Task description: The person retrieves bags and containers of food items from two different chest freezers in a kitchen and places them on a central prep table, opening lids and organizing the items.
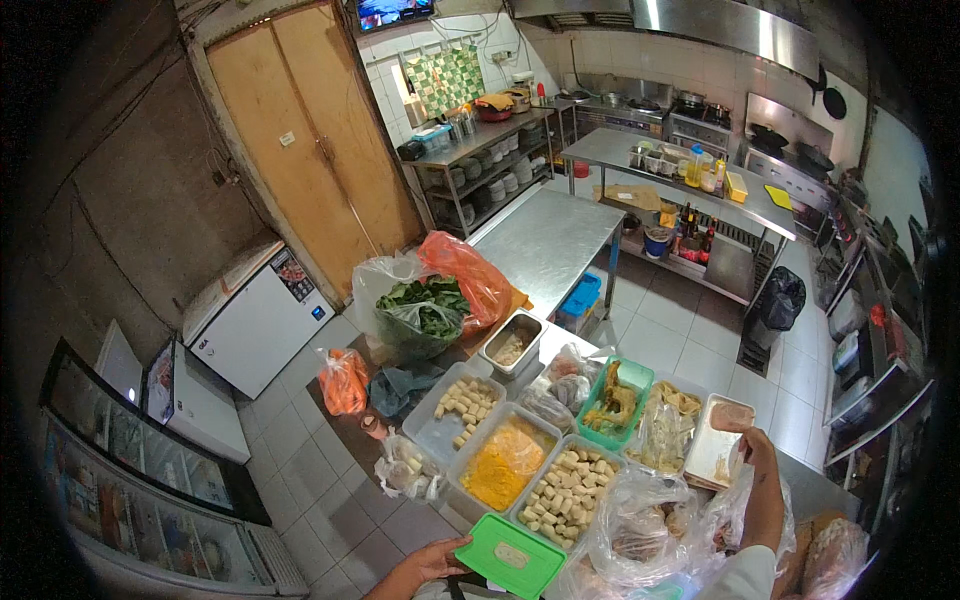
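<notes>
My left hand [436, 559] grips the left edge of a green plastic lid [546, 564] at the near edge of the table. Over the right rim of a white rectangular tray [712, 442] is my right hand [757, 448]; its fingertips are partly hidden, so its grip is unclear. A flat brown piece of food [731, 417] lies at the tray's far end. Left of the tray stands a tub of pale, wrinkled food [663, 427]. Short pale cut cylinders [570, 491] fill a container beyond the lid, beside a tub of orange-yellow powder [495, 474].
More pale pieces sit in a clear tub [424, 420]. Plastic bags of food [637, 525] crowd the near right. Leafy greens in a bag [424, 304], a bag of carrots [343, 381] and a steel pan [514, 343] stand farther off. A steel table [547, 232] adjoins beyond.
</notes>
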A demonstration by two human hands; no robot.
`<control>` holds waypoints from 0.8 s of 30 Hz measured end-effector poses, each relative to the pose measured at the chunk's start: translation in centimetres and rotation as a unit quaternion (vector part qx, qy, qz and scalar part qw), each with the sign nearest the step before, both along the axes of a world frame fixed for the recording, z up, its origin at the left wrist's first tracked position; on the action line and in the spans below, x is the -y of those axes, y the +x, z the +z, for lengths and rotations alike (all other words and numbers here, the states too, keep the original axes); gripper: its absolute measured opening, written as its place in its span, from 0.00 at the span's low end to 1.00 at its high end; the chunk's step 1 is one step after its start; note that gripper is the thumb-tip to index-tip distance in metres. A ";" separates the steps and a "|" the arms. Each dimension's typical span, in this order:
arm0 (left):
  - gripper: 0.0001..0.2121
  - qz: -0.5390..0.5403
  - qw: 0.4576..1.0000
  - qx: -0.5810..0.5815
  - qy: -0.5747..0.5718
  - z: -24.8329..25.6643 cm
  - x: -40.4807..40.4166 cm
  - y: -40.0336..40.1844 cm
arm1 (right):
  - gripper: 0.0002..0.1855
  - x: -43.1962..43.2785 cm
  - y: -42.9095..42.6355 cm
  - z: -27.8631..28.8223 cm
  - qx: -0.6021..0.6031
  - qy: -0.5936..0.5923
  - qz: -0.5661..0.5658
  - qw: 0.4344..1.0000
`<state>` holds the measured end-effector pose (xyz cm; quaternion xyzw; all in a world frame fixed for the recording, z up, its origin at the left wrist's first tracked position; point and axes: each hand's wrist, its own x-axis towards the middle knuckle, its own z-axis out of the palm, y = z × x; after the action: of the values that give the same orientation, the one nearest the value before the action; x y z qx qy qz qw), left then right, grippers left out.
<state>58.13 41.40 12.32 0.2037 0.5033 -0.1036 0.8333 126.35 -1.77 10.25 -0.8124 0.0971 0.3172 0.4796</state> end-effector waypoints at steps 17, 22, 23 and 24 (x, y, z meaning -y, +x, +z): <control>0.26 -0.078 0.992 0.038 0.094 4.5 1.0 2.7 | 0.29 0.9 -4.0 -0.5 0.065 -0.165 0.053 0.983; 0.23 -0.071 0.994 0.054 0.064 3.4 0.5 2.1 | 0.24 -5.1 -11.0 8.8 0.366 -0.347 0.149 0.850; 0.22 -0.071 0.994 0.035 0.078 4.2 0.8 2.1 | 0.23 -6.8 -14.0 11.0 0.435 -0.298 0.136 0.839; 0.22 -0.080 0.994 0.030 0.073 4.8 1.0 2.5 | 0.20 -6.5 -15.9 12.4 0.487 -0.241 0.134 0.829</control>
<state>60.63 40.42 17.16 0.3070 0.4663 -0.1268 0.8199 110.40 4.72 22.63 -0.9564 -0.1850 -0.0917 0.2067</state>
